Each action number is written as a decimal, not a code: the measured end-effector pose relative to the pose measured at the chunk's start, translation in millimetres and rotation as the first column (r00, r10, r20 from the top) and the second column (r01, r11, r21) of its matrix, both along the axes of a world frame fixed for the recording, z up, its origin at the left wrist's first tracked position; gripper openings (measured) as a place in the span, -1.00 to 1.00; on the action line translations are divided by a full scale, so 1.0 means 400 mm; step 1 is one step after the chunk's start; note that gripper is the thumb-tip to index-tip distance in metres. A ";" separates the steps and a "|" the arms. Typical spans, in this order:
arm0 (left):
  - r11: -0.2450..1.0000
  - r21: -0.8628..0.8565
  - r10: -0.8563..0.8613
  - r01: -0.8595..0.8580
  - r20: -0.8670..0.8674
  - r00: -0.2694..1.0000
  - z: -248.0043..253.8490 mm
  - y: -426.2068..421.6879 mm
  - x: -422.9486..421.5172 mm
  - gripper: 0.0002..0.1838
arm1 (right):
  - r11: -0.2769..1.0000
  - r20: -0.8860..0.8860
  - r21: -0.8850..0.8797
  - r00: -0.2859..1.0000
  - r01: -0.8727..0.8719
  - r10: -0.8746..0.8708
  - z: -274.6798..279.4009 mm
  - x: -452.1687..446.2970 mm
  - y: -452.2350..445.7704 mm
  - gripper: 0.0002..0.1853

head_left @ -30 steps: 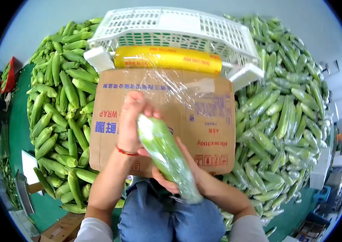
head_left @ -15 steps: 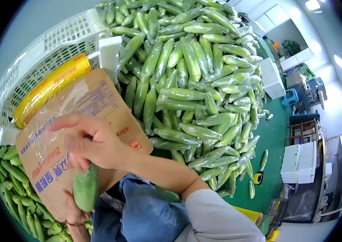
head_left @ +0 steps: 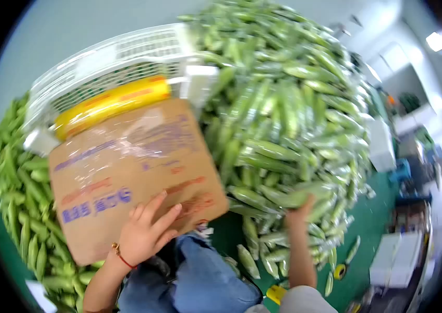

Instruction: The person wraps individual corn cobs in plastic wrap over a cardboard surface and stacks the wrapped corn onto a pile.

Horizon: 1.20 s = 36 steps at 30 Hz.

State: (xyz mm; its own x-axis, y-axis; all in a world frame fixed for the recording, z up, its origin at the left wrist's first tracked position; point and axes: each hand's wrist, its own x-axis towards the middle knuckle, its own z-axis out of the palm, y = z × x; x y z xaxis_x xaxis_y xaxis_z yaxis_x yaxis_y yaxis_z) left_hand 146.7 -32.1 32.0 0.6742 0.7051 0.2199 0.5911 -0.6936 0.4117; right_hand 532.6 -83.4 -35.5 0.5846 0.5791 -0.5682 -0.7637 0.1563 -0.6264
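Observation:
My left hand (head_left: 147, 229) lies with fingers spread at the lower edge of a cardboard sheet (head_left: 127, 172) printed in blue and red. A red string bracelet is on that wrist. At the right, my right hand (head_left: 299, 213) reaches onto a heap of film-wrapped green corn ears (head_left: 270, 149). It is closed around a wrapped corn ear (head_left: 312, 194) lying against the heap; its fingers are partly hidden and blurred. Behind the cardboard lies a roll of clear film with a yellow core (head_left: 114, 104).
A white slatted plastic crate (head_left: 106, 62) stands behind the roll. Unwrapped corn in green husks (head_left: 30, 219) is piled at the left. On the green floor at the right are a tape roll (head_left: 340, 271), a few loose ears and white boxes (head_left: 395, 261).
My right hand has moved from above the cardboard to the heap, taking the wrapped corn ear along. My left hand has let go of the ear and spread over the cardboard. The view has shifted.

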 end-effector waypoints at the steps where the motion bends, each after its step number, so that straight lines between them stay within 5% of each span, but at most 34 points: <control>1: 0.993 -0.004 0.122 -0.122 0.010 0.992 -0.031 -0.023 -0.062 -0.36 | 0.997 0.076 0.065 0.996 0.051 -0.056 -0.025 0.157 0.006 -0.59; 2: 0.968 -0.076 0.240 -0.238 0.021 0.971 -0.054 -0.037 -0.111 -0.38 | 0.974 0.058 0.134 0.980 0.181 -0.190 -0.035 0.286 0.027 -0.58; 4: 0.897 0.114 0.435 -0.426 -0.065 0.898 -0.094 -0.051 -0.199 -0.39 | 0.891 -0.052 0.260 0.927 0.371 -0.371 -0.017 0.337 0.095 -0.57; 5: 0.847 0.216 0.513 -0.486 -0.091 0.853 -0.111 -0.045 -0.232 -0.39 | 0.924 -0.001 0.261 0.957 0.280 -0.290 -0.009 0.262 0.141 -0.56; 6: 0.779 0.193 0.621 -0.597 -0.100 0.777 -0.121 -0.035 -0.262 -0.39 | 0.973 0.146 0.231 0.989 -0.007 -0.028 -0.023 0.154 0.176 -0.55; 7: 0.731 0.139 0.679 -0.668 -0.048 0.733 -0.126 -0.007 -0.290 -0.40 | 0.925 0.357 0.124 0.886 -0.360 0.297 -0.036 0.014 0.204 -0.53; 8: 0.681 0.079 0.730 -0.728 0.004 0.683 -0.130 0.033 -0.316 -0.40 | 0.761 0.694 -0.175 0.470 -0.625 0.545 -0.033 -0.134 0.235 -0.51; 9: 0.627 0.013 0.778 -0.779 0.052 0.627 -0.141 0.076 -0.342 -0.41 | 0.675 0.836 -0.548 -0.315 -0.494 0.449 -0.009 -0.279 0.272 -0.49; 11: 0.648 0.249 0.715 -0.720 0.129 0.688 -0.186 0.182 -0.403 -0.52 | 0.745 0.583 -0.559 -0.811 -0.365 0.040 0.074 -0.474 0.366 -0.62; 13: 0.755 0.397 0.502 -0.521 0.161 0.850 -0.202 0.276 -0.460 -0.75 | 0.742 0.636 -0.524 -0.772 -0.418 0.015 0.014 -0.514 0.463 -0.74; 15: 0.847 0.171 0.501 -0.504 0.065 0.863 -0.204 0.267 -0.480 -0.88 | 0.662 0.730 -0.528 -0.682 -0.532 0.034 -0.012 -0.535 0.497 -0.86; 16: 0.836 0.212 0.491 -0.506 0.120 0.863 -0.186 0.234 -0.486 -0.89 | 0.557 0.780 -0.586 -0.595 -0.589 0.191 0.008 -0.541 0.469 -0.88; 17: 0.821 0.259 0.480 -0.509 0.168 0.861 -0.164 0.190 -0.500 -0.89 | 0.531 0.809 -0.555 -0.565 -0.640 0.164 -0.027 -0.512 0.446 -0.89; 18: 0.808 0.264 0.493 -0.527 0.188 0.850 -0.150 0.137 -0.527 -0.88 | 0.276 0.715 -0.633 -0.410 -0.724 0.566 0.008 -0.499 0.377 -0.89; 19: 0.801 0.265 0.494 -0.536 0.213 0.843 -0.146 0.082 -0.543 -0.86 | 0.152 0.775 -0.530 -0.403 -0.834 0.487 -0.075 -0.421 0.337 -0.90; 21: 0.802 0.283 0.473 -0.525 0.236 0.849 -0.171 -0.007 -0.536 -0.87 | 0.265 0.769 -0.636 -0.562 -0.725 0.306 -0.039 -0.395 0.242 -0.82; 24: 0.780 0.172 0.569 -0.602 0.206 0.796 -0.211 -0.041 -0.484 -0.89 | 0.434 0.806 -0.546 -0.308 -0.717 0.506 0.002 -0.457 0.249 -0.63; 26: 0.759 0.100 0.615 -0.643 0.212 0.759 -0.175 -0.042 -0.461 -0.91 | 0.590 0.685 -0.599 -0.728 -0.542 0.027 0.027 -0.486 0.314 -0.49; 28: 0.754 0.059 0.627 -0.655 0.235 0.743 -0.165 -0.044 -0.457 -0.91 | 0.550 0.712 -0.616 -0.697 -0.564 0.082 0.032 -0.546 0.358 -0.52; 31: 0.716 -0.001 0.671 -0.698 0.279 0.687 -0.189 -0.054 -0.482 -0.94 | 0.571 0.750 -0.512 -0.658 -0.642 -0.067 -0.010 -0.597 0.419 -0.65; 34: 0.684 -0.087 0.702 -0.724 0.348 0.622 -0.168 -0.067 -0.491 -0.92 | 0.390 0.793 -0.579 -0.605 -0.716 0.066 -0.014 -0.607 0.444 -0.83; 36: 0.680 -0.057 0.698 -0.731 0.358 0.621 -0.153 -0.072 -0.501 -0.92 | 0.310 0.828 -0.554 -0.471 -0.773 0.305 -0.008 -0.570 0.427 -0.89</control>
State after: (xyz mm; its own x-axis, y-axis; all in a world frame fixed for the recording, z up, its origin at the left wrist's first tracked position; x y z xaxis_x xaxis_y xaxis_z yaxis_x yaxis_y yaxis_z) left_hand -53.8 -61.0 -29.1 -0.1594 0.8999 0.4059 0.7576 -0.1522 0.6348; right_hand 304.7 87.6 -38.6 -0.4812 0.8694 0.1123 0.5055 0.3799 -0.7747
